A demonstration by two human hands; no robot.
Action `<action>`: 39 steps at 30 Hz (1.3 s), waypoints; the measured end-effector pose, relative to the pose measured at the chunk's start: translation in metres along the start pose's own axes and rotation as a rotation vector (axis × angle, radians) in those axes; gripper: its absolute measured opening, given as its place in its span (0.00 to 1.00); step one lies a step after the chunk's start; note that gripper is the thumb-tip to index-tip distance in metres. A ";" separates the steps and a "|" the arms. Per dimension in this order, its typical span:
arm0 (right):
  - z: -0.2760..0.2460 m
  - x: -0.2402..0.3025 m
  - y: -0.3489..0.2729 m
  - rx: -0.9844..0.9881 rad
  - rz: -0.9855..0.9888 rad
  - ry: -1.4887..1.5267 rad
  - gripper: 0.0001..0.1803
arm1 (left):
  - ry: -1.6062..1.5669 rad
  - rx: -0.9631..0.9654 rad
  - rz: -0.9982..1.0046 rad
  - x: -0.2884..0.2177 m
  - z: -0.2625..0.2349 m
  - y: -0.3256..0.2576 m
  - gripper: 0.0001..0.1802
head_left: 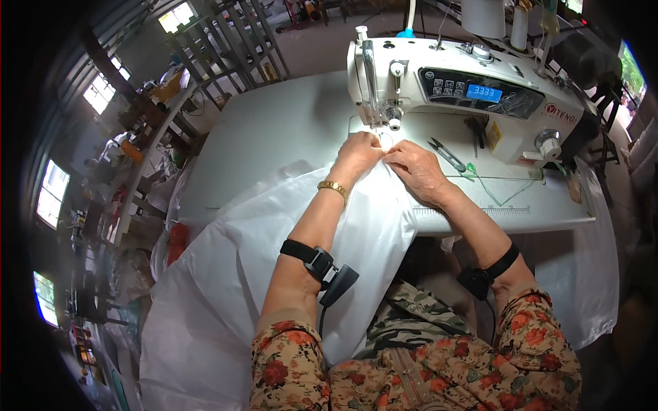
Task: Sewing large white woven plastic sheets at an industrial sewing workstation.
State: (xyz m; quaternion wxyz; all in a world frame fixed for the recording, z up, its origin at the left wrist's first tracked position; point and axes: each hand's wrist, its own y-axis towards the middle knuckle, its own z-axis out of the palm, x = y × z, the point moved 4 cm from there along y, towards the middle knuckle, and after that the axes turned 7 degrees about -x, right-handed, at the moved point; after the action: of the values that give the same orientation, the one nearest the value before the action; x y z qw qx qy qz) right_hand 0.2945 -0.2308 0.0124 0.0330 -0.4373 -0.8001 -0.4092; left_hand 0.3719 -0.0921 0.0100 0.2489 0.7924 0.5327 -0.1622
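Note:
White fabric [274, 236] drapes from the sewing machine's needle area over the table's front edge and down across my lap. My left hand [359, 152] pinches its upper edge just in front of the presser foot. Close beside it on the right, my right hand [417, 168] also has its fingers closed on the fabric edge. Both sets of fingertips nearly meet under the lamp light. The white sewing machine [404, 75] stands directly beyond my hands, with a lit blue display [484, 93]. The needle tip and the fabric under it are hard to make out.
Thread snips [447, 155] lie on the machine bed right of my hands, near a tangle of green thread [488, 188]. A dark small tool [474, 133] lies farther back. Thread cones [483, 17] stand behind the machine. A metal rack [229, 51] is at the far left.

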 end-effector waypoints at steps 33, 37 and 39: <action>0.021 0.000 0.002 0.133 -0.021 -0.206 0.18 | -0.049 -0.045 0.255 -0.024 -0.017 -0.096 0.33; 0.017 0.000 0.007 0.164 0.032 -0.157 0.16 | -0.045 -0.106 0.310 -0.017 -0.013 -0.094 0.29; 0.017 -0.005 0.009 0.163 0.020 -0.161 0.16 | -0.044 -0.110 0.305 -0.017 -0.009 -0.091 0.28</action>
State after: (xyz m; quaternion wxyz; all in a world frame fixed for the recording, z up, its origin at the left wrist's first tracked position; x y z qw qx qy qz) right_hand 0.3092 -0.2196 0.0046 0.0081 -0.4728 -0.8263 -0.3061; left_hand 0.2814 -0.0719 0.0056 0.3253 0.8456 0.4084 -0.1106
